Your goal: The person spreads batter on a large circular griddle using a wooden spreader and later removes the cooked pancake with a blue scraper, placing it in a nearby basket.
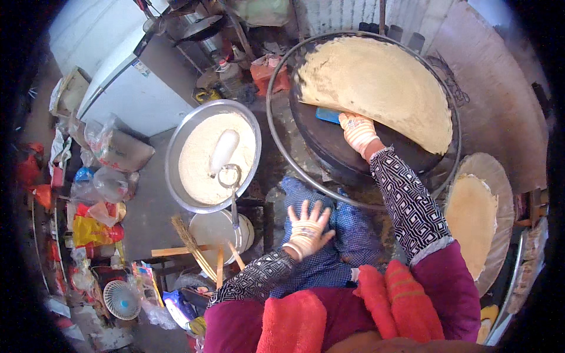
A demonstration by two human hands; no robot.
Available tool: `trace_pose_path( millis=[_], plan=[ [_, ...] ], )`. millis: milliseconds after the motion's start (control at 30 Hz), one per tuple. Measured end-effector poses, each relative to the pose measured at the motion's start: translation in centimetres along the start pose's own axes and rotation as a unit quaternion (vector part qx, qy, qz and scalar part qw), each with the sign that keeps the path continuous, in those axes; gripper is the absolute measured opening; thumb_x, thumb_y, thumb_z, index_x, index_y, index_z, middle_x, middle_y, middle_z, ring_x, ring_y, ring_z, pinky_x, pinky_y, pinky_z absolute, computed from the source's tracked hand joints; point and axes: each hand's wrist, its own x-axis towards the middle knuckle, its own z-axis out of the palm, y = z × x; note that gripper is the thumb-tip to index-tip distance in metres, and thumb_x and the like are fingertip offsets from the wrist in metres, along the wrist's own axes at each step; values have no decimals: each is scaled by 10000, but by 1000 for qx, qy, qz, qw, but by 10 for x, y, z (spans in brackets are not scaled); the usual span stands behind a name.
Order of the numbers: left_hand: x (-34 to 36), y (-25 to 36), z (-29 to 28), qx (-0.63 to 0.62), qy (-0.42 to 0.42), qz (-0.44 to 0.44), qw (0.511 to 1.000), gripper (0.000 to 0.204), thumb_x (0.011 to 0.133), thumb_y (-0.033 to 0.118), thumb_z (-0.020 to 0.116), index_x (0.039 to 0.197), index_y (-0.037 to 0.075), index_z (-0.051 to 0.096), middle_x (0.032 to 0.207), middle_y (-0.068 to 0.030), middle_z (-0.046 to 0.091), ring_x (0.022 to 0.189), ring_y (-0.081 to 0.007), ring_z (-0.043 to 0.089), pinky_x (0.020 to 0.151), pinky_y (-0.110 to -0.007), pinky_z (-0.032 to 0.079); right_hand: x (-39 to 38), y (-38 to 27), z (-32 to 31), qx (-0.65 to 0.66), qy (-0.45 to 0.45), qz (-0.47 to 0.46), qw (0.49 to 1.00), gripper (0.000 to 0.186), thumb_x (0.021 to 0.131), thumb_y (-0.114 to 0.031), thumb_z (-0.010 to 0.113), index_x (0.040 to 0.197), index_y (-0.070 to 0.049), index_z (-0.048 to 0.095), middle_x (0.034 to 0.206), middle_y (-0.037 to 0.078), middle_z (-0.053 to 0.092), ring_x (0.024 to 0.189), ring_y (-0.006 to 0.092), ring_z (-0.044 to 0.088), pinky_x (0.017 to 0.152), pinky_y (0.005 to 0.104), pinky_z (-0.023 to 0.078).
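Observation:
My right hand (359, 133), in a striped fingerless glove, is closed round a blue scraper (328, 115). The scraper meets the near edge of a large thin pancake (376, 82), pale tan, which covers the far part of a round black griddle (321, 135). Bare griddle shows on the near side. My left hand (309, 229), gloved alike, lies with fingers spread on my blue checked trouser leg. It holds nothing. To its left stands a wide metal basin (172, 162) of pale batter (197, 138), with a white rounded object (225, 150) and a ladle (229, 176) in it.
A metal ring (276, 138) surrounds the griddle. At the right, a stack of finished pancakes (469, 220) lies on a round tray (500, 206). A white bucket (220, 229) and wooden sticks (220, 265) stand below the basin. Bags and a small fan (122, 299) crowd the left.

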Motion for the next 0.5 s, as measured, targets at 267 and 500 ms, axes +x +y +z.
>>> trace_pose_path(
  millis=[267,500],
  plan=[
    [10,1,18,42,-47,-40,997,696,851,531,596,1422,168,430,1536,-147,274,1421,-455,159,1036,-744,166,3,0,14,-4,-43,1,999,323,932,-140,415,1196,-46,576,1187,170,632,1086,300,632,902,429,499],
    [10,8,19,41,-46,-47,997,673,855,512,597,1415,171,446,1531,-146,285,1417,-450,172,1045,-732,176,-2,2,14,-65,-3,-34,997,343,936,-167,429,1227,-51,570,1221,152,627,1133,283,611,938,446,480]
  ],
)
